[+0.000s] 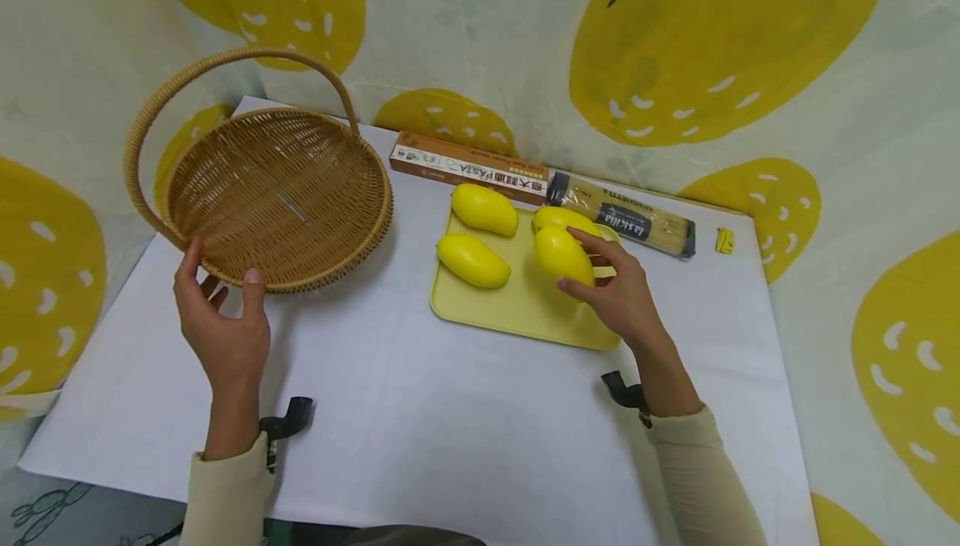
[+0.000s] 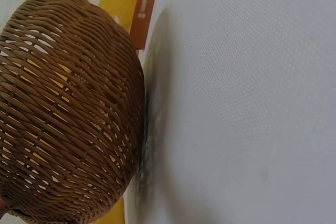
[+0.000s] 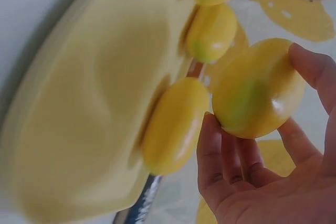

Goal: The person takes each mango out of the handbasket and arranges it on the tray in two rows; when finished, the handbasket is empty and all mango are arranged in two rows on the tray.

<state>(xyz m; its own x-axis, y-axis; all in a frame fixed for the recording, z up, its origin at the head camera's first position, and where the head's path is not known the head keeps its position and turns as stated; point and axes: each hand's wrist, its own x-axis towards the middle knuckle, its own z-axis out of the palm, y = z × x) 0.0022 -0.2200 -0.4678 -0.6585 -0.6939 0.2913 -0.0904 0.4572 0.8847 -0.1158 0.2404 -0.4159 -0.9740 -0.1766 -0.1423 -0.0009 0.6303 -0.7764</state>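
My right hand (image 1: 626, 292) pinches a yellow mango (image 1: 562, 254) between thumb and fingertips, raised above a pale yellow tray (image 1: 525, 323). In the right wrist view this mango (image 3: 257, 90) shows a greenish patch. Three more mangoes lie on the tray: one at back left (image 1: 483, 210), one at front left (image 1: 472, 261), and one (image 1: 566, 218) partly hidden behind the held fruit. At the left, my left hand (image 1: 228, 321) holds the near rim of a brown wicker basket (image 1: 277, 187) with an arched handle. The basket's woven side (image 2: 73, 108) fills the left wrist view's left part.
Behind the tray lie a pasta box (image 1: 468, 167) and a spaghetti packet (image 1: 622, 217). A small yellow wrapped piece (image 1: 725, 240) sits near the right edge of the white table (image 1: 450, 413). A patterned curtain (image 1: 465, 21) hangs behind.
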